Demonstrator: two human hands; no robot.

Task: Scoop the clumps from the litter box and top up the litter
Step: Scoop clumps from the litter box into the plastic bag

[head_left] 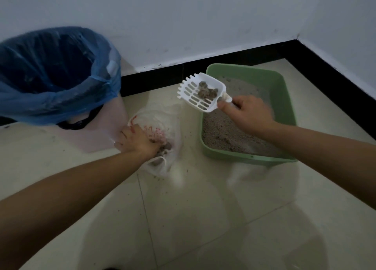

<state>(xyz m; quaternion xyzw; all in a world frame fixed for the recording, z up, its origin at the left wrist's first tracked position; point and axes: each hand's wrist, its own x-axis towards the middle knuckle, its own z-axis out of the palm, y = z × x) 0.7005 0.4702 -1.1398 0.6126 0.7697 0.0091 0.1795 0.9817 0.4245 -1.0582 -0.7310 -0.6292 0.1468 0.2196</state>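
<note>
My right hand (249,115) grips the loaded scoop (201,92); left hand (138,141) pinches the plastic bag (160,127) open; I'd tip slowly over its mouth

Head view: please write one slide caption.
Right hand carries scoop of clumps toward bag held by left hand.

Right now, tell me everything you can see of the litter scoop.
The litter scoop is white plastic, with a slotted floor, a toothed front edge and raised side walls. The right hand grips its short handle, holding it roughly level above the left rim of the green litter box. Several brown-grey clumps sit in it near the back.
</note>
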